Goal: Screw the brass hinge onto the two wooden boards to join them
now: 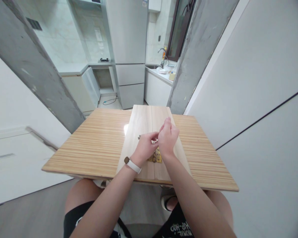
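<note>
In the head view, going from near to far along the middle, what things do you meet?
Brass hinge → left hand and right hand, side by side → far end of the two pale boards → table's far edge → tall refrigerator.

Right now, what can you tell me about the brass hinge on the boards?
The brass hinge is a small gold-coloured metal plate lying flat across the seam between two pale wooden boards on the striped table. Only its near end shows; the left hand and right hand cover the rest.
</note>
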Tool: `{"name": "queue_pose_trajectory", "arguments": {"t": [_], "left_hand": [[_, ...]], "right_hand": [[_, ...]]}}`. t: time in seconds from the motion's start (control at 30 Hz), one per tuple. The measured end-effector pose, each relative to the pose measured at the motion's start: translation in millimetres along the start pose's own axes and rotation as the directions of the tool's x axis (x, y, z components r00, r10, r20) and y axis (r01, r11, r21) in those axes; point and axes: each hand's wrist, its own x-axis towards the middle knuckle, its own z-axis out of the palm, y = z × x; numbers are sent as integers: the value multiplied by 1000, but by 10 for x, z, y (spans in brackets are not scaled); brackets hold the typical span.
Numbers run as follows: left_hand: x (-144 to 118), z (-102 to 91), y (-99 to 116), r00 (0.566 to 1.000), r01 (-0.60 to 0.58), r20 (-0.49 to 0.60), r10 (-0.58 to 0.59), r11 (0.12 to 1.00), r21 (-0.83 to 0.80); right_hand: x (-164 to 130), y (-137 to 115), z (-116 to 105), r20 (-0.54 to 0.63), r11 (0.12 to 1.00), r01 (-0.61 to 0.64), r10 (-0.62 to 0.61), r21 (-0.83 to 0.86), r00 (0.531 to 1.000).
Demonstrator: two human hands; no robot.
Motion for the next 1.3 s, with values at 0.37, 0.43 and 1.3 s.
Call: {"name": "queue_pose_trajectory", "arguments": {"t": [0.37,0.43,1.3], "left_hand": [[-17,40,-32,999,-43,1,43,996,72],[6,37,-52,999,-39,15,38,997,64],[115,-2,-183,993,-25,116,29,999,-31]], "right_hand": [[474,-17,-319,714,970,-150,-33,192,699],[608,-29,-351,816,951,-227,-41,208,577],[467,116,-236,757,898,-336,5,284,654]]}}
